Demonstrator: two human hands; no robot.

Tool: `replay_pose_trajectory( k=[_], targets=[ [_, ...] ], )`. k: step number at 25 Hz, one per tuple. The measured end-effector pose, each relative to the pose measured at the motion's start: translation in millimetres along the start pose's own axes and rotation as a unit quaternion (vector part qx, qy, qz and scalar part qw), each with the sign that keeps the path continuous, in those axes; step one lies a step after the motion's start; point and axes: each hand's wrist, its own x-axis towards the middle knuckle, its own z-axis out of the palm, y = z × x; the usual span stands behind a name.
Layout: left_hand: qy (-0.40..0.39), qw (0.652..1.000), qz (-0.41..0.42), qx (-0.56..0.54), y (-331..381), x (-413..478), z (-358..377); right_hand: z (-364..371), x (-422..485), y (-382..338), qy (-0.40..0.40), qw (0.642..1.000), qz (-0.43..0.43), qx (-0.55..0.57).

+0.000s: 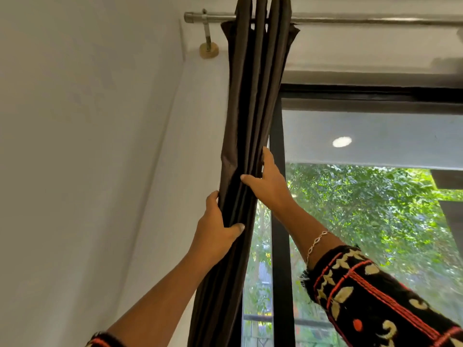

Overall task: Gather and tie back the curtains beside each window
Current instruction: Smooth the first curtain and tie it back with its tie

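Fingers [265, 159] of the right hand [269, 182] are wrapping the window-side edge of the dark curtain [250, 116], thumb pressing its front; the left hand [215, 229] is clasping the wall-side edge lower down, thumb across the folds. Curtain is hanging from the metal rod [350, 20], already bunched into a narrow column between the white wall [75, 146] and the window [375, 196]. Judgement: gathering is looking nearly complete here, the glass largely uncovered. No tie, cord or hook is showing, so tying appears not yet started. Other windows are out of view; their state cannot be told.
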Motion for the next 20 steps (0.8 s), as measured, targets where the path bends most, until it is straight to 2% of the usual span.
replay_pose_trajectory(
  k=[7,14,17,20],
  targets=[
    [0.031,0.996,-0.063,0.057,-5,-62,30,-31,-92,54,-0.076,0.987,0.053,-0.134],
    [0.035,0.982,-0.112,0.148,-19,-161,65,-70,-184,67,-0.157,0.963,0.103,-0.194],
    [0.015,0.972,-0.125,0.197,-19,-202,81,-86,-228,71,-0.175,0.957,0.128,-0.195],
    [-0.024,0.956,-0.099,0.275,-15,-245,95,-100,-282,76,-0.198,0.947,0.163,-0.192]
  ],
)
